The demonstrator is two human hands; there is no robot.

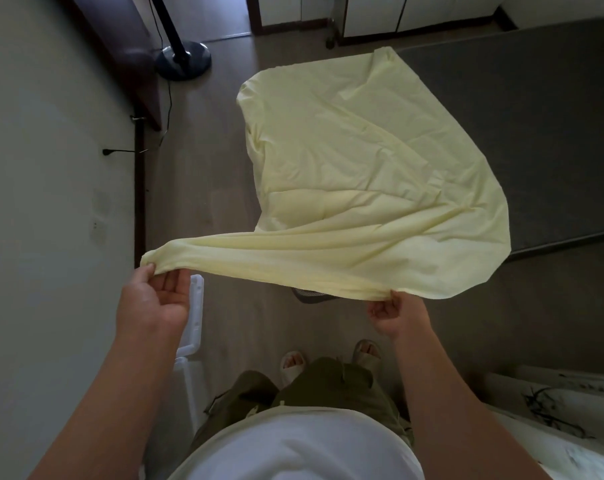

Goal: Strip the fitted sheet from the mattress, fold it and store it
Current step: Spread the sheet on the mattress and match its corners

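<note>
While fingers [170,284] on both sides clamp its near hem, left hand [155,299] pinching the bunched corner, right hand [394,315] curled tight, the sheet [345,161] stretches left-right between them and fans away forward, far end over the left edge of the mattress [522,133]. Neither hand nearer.

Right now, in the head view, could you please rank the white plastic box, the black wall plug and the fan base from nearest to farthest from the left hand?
1. white plastic box, just right of the left hand.
2. black wall plug, on the left wall, farther ahead.
3. fan base, on the floor, far ahead.
</note>
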